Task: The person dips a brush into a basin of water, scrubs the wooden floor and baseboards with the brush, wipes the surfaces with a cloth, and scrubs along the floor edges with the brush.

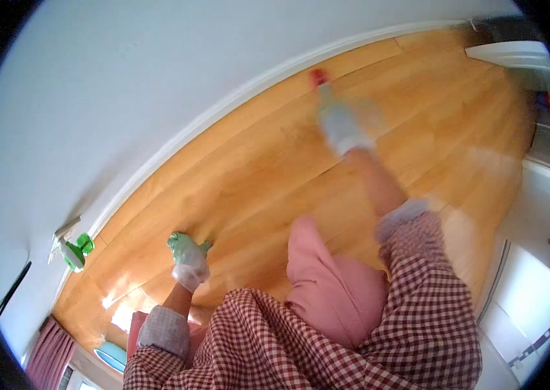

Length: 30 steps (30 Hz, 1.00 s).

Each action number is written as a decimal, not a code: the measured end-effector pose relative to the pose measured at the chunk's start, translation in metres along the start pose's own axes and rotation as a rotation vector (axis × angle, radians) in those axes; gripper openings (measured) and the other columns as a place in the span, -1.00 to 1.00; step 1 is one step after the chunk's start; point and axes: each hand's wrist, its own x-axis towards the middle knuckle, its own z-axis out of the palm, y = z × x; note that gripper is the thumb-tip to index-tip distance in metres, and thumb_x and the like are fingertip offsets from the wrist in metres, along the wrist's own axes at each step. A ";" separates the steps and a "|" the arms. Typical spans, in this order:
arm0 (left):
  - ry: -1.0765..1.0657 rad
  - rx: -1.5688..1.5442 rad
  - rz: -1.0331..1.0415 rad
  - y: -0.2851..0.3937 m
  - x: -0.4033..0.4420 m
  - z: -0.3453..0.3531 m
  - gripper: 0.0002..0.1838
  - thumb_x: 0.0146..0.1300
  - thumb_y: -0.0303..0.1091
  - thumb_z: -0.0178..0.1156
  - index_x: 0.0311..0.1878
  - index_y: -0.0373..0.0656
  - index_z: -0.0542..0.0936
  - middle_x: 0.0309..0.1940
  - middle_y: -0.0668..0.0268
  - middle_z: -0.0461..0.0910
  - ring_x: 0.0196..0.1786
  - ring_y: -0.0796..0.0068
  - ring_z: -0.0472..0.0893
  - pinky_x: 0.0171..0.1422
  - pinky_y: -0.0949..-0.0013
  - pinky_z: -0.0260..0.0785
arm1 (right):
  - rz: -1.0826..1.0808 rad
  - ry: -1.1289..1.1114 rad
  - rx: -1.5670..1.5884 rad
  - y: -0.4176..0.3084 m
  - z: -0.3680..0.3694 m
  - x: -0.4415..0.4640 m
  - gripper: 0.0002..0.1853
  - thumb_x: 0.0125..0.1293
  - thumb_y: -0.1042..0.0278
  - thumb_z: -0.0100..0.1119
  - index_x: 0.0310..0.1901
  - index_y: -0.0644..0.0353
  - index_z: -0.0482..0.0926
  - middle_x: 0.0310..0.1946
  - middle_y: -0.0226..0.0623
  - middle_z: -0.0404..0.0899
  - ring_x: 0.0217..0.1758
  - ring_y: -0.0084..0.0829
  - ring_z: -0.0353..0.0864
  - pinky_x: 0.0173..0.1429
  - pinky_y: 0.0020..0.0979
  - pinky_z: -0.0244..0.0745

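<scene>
My left hand (188, 257), in a pale glove with green fingers, is low over the wooden floor (255, 175) at lower left. Its thumb stands apart from the other fingers, and I see nothing held in it. Farther out, near the wall's foot, my right hand (341, 123) is smeared by motion. It wears a pale glove as well. A small red thing (318, 77) shows at the fingertips of that hand, too blurred to name. Both arms come out of checked sleeves with grey cuffs.
A white baseboard (223, 110) runs along the pale wall (125, 78). At left stands a green and white spray bottle (75, 252) by the wall. A black cable (13, 289) hangs nearby. My bent knee (327, 286) in pink trousers is between the arms. White furniture (525, 286) stands at right.
</scene>
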 end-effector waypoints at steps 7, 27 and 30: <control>0.053 -0.049 -0.073 -0.004 0.013 0.024 -0.30 0.11 -0.21 0.31 0.42 0.31 0.56 0.10 -0.14 0.57 0.22 -0.30 0.51 0.31 -0.23 0.27 | 0.020 -0.061 0.418 -0.059 0.057 -0.040 -0.59 0.51 0.25 0.04 0.32 0.14 0.46 -0.29 0.10 0.67 -0.26 0.01 0.70 -0.21 -0.03 0.56; -0.039 -0.068 0.015 0.006 -0.005 -0.028 -0.39 0.29 -0.10 0.34 0.44 0.18 0.55 0.33 -0.39 0.35 0.38 -0.40 0.39 0.54 -0.12 0.15 | 0.010 0.107 -0.088 0.097 -0.024 0.032 -0.59 0.57 0.16 -0.16 0.13 0.30 0.54 -0.33 0.12 0.69 -0.26 0.10 0.71 -0.19 0.09 0.52; 0.178 -0.386 -0.024 -0.015 0.022 0.035 -0.20 0.26 0.02 0.40 0.51 -0.03 0.40 0.44 -0.38 0.24 0.48 -0.36 0.29 0.61 -0.06 0.09 | -0.072 0.250 0.390 0.013 0.029 -0.019 -0.45 0.60 0.14 -0.22 0.51 0.18 0.25 -0.28 0.13 0.70 -0.22 0.16 0.69 -0.16 0.11 0.51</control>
